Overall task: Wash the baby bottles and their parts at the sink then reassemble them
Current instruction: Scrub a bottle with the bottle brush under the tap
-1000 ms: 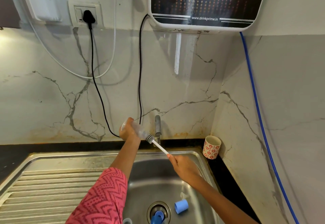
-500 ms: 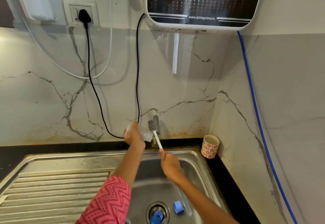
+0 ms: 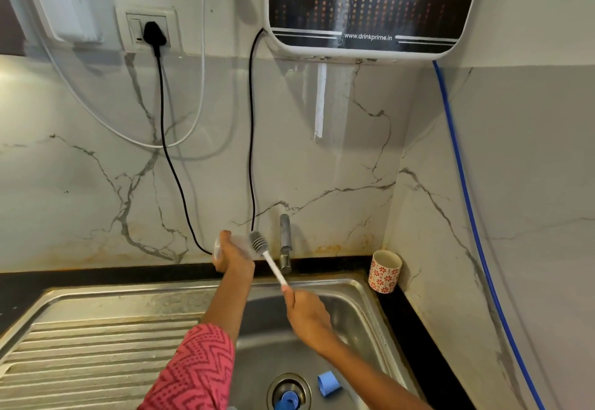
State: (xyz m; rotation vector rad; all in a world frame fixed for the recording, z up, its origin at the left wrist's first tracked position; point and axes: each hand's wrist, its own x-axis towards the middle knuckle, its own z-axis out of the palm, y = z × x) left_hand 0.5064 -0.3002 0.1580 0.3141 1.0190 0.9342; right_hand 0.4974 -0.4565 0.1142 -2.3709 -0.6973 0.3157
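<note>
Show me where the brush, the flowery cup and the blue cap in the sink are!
brush (image 3: 258, 241), head view, on its grey bristle head.
flowery cup (image 3: 383, 274), head view, on its red-patterned side.
blue cap (image 3: 329, 383), head view, on its outer wall.

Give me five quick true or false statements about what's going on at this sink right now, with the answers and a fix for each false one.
1. The left hand holds a clear baby bottle up near the wall. True.
2. The right hand holds a sponge. False: it grips the white handle of a bottle brush.
3. The brush's grey head is at the bottle, beside the tap. True.
4. The floral cup lies in the sink basin. False: it stands upright on the dark counter in the corner, right of the sink.
5. A light blue cap lies in the basin near the drain. True.
</note>
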